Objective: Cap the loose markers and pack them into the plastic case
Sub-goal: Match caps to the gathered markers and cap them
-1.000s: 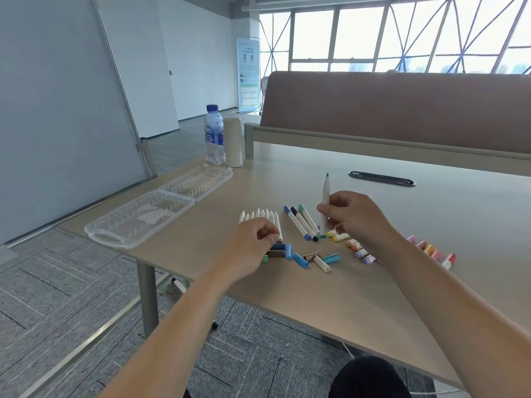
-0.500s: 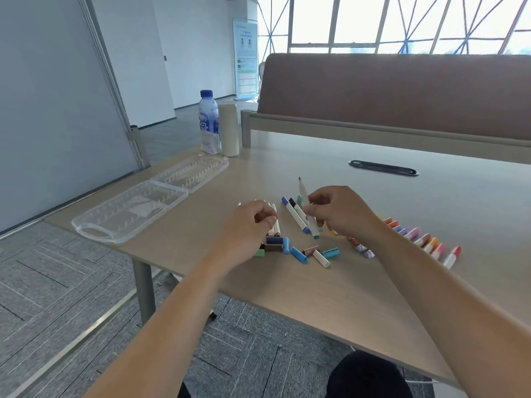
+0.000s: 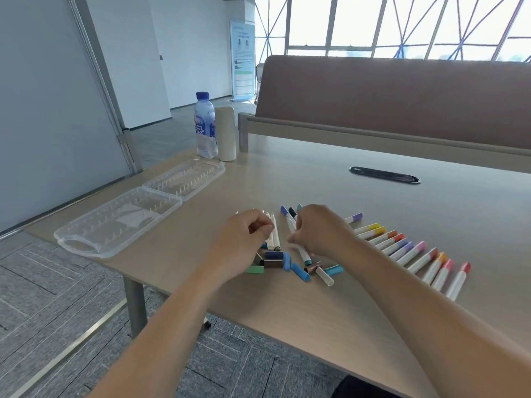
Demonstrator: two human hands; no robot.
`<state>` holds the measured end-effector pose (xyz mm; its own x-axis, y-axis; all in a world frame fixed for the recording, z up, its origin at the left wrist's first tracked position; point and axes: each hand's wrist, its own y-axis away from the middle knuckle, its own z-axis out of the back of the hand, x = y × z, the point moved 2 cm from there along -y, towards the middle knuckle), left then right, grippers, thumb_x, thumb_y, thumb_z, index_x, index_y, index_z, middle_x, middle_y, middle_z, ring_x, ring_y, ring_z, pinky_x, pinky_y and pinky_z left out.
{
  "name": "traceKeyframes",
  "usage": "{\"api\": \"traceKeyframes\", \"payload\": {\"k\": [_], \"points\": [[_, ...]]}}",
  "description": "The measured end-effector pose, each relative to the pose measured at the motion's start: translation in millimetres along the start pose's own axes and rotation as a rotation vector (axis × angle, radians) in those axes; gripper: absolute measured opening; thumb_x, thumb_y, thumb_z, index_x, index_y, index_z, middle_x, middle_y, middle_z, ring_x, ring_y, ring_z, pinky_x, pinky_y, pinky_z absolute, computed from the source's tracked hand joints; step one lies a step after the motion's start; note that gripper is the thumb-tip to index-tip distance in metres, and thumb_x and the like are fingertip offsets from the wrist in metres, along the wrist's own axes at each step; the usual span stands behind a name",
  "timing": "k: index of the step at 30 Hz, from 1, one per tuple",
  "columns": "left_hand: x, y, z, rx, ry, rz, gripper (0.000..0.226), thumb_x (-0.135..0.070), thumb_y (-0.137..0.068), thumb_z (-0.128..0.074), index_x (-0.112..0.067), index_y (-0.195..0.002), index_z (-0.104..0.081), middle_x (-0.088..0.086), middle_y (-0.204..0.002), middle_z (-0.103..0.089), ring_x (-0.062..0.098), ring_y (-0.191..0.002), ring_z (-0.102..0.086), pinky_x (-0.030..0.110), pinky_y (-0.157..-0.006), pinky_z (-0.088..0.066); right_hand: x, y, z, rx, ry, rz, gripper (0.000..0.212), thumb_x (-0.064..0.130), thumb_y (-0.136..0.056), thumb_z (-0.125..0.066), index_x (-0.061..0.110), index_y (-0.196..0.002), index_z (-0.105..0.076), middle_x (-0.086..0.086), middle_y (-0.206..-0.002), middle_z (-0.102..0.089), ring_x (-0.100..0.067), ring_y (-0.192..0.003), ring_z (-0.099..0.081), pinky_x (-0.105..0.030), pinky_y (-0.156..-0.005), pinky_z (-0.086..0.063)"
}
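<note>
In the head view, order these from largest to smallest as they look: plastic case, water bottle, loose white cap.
1. plastic case
2. water bottle, though it stands farther from the camera
3. loose white cap

Daylight poured in from the windows at the far side, blown out to near white with little detail beyond the glass. The table was evenly and softly lit, with a pale sheen on its far half. Soft, faint shadows lay under both hands and toward the viewer. Straight lines bowed at the picture's edges from the wide lens. Fine detail looked slightly smeared, and the forearms nearest the camera were soft.
</note>
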<state>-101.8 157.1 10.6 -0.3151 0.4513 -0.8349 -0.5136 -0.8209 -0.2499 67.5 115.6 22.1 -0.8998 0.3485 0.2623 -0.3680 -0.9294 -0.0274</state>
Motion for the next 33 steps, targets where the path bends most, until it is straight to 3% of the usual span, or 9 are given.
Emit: {"api": "traceKeyframes", "payload": {"k": [3,8,12,17,20,24,26,29,33], "points": [[2,-2,2,0.003,0.018,-0.004,0.015,-0.016,-0.094,-0.061,-0.024,-0.084,-0.068,-0.008,-0.074,-0.063,0.005,-0.064,-0.052,0.022,-0.064,-0.039,-4,-6,3,-0.050,0.024,-0.001,0.027,0.030,-0.088,-0.067,0.017,-0.069,-0.055,-0.001,-0.067,-0.055,-0.015,-0.063,-0.053,-0.026,-0.053,-0.035],[-1,-10,1,0.022,0.005,0.004,0.014,-0.018,-0.095,-0.059,-0.025,-0.087,-0.067,-0.011,-0.075,-0.062,0.002,-0.063,-0.051,0.014,-0.058,-0.038,-19,-23,16,-0.223,0.123,-0.133,0.011,0.026,-0.093,-0.062,0.016,-0.092,-0.067,0.000,-0.081,-0.063,-0.017,-0.077,-0.060,-0.028,-0.067,-0.047],[0,-17,-3,0.039,0.018,0.000,0.010,-0.018,-0.095,-0.060,-0.020,-0.091,-0.069,-0.004,-0.080,-0.065,0.009,-0.070,-0.053,0.022,-0.066,-0.042,-18,-32,18,-0.073,0.204,-0.238,0.018,0.026,-0.094,-0.060,0.018,-0.079,-0.056,0.002,-0.077,-0.055,-0.014,-0.068,-0.050,-0.028,-0.063,-0.040],[6,-22,-3,0.043,0.006,0.006,0.011,-0.019,-0.095,-0.060,-0.023,-0.089,-0.068,-0.008,-0.078,-0.064,0.006,-0.070,-0.054,0.022,-0.067,-0.040,-12,-46,11,0.031,0.187,-0.265,0.010,0.029,-0.094,-0.062,0.020,-0.090,-0.059,0.005,-0.078,-0.055,-0.015,-0.076,-0.054,-0.027,-0.068,-0.045],[6,-22,-2,0.043,0.006,0.013,0.014,-0.020,-0.095,-0.060,-0.027,-0.086,-0.067,-0.009,-0.077,-0.063,0.005,-0.068,-0.053,0.021,-0.066,-0.039,-11,-44,13,0.027,0.150,-0.270,0.019,0.033,-0.093,-0.062,0.019,-0.082,-0.057,0.004,-0.078,-0.056,-0.012,-0.070,-0.052,-0.025,-0.061,-0.041],[0,-23,1,0.005,0.041,0.019,0.009,-0.024,-0.095,-0.060,-0.024,-0.095,-0.069,-0.006,-0.081,-0.068,0.007,-0.071,-0.057,0.025,-0.069,-0.045,-11,-30,29,-0.137,-0.098,-0.120,0.026,0.033,-0.088,-0.065,0.015,-0.070,-0.058,0.001,-0.066,-0.056,-0.015,-0.061,-0.052,-0.025,-0.052,-0.035],[-9,-23,4,-0.036,0.086,0.048,0.016,-0.030,-0.095,-0.059,-0.023,-0.109,-0.064,-0.006,-0.082,-0.070,0.009,-0.071,-0.058,0.029,-0.070,-0.048,-6,-13,35,-0.108,-0.337,0.007,0.021,0.030,-0.087,-0.067,0.012,-0.077,-0.067,-0.001,-0.069,-0.059,-0.013,-0.062,-0.051,-0.026,-0.055,-0.039],[-26,-25,7,-0.077,0.178,0.085,0.026,-0.038,-0.097,-0.056,-0.026,-0.120,-0.056,-0.003,-0.080,-0.069,0.012,-0.066,-0.055,0.036,-0.072,-0.049,-1,19,39,-0.051,-0.457,0.152,0.019,0.030,-0.088,-0.068,0.012,-0.084,-0.072,-0.002,-0.077,-0.066,-0.012,-0.068,-0.055,-0.027,-0.064,-0.044],[-46,-19,9,-0.087,0.176,0.022,0.020,-0.029,-0.098,-0.054,-0.016,-0.092,-0.067,-0.006,-0.062,-0.060,0.011,-0.056,-0.047,0.033,-0.063,-0.040,0,47,48,0.009,-0.509,0.196,0.016,0.028,-0.090,-0.067,0.015,-0.085,-0.073,-0.004,-0.086,-0.071,-0.018,-0.080,-0.062,-0.031,-0.072,-0.049]]}}
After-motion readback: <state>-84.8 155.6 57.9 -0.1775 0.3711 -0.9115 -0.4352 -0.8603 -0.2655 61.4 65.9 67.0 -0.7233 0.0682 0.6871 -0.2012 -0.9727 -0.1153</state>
